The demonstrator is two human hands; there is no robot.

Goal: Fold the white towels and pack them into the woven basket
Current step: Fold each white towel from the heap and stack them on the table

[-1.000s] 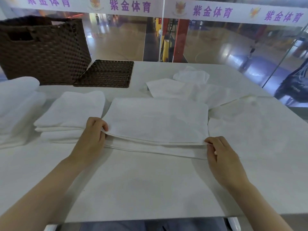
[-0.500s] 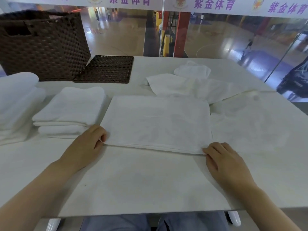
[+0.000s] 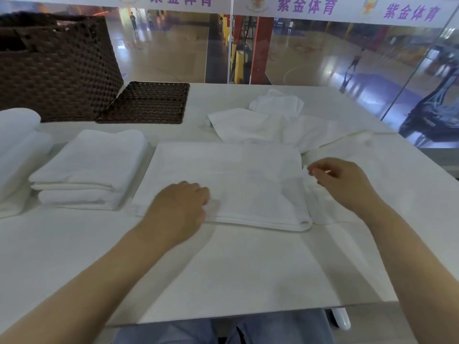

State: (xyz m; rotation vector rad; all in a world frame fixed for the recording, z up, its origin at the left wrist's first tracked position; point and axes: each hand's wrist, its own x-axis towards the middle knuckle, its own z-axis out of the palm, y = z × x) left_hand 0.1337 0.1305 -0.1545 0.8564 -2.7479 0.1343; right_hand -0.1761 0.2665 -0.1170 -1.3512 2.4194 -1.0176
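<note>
A white towel (image 3: 236, 180), folded into a flat rectangle, lies in the middle of the white table (image 3: 223, 274). My left hand (image 3: 178, 207) rests on its front edge left of centre, fingers loosely bent, gripping nothing that I can see. My right hand (image 3: 340, 182) hovers just beyond the towel's right edge with loosely curled fingers and holds nothing. The dark brown woven basket (image 3: 57, 70) stands at the far left corner. Two folded towels (image 3: 92, 165) are stacked left of the middle towel.
The basket's flat woven lid (image 3: 149, 103) lies beside it. More white towels (image 3: 17, 145) sit at the left edge. Unfolded towels (image 3: 260, 125) lie crumpled at the back, and another (image 3: 372, 170) is spread at the right. A glass wall stands behind the table.
Both hands have let go of the towel's front corners. My left hand slid right along the front edge; my right hand lifted and moved back past the right edge.
</note>
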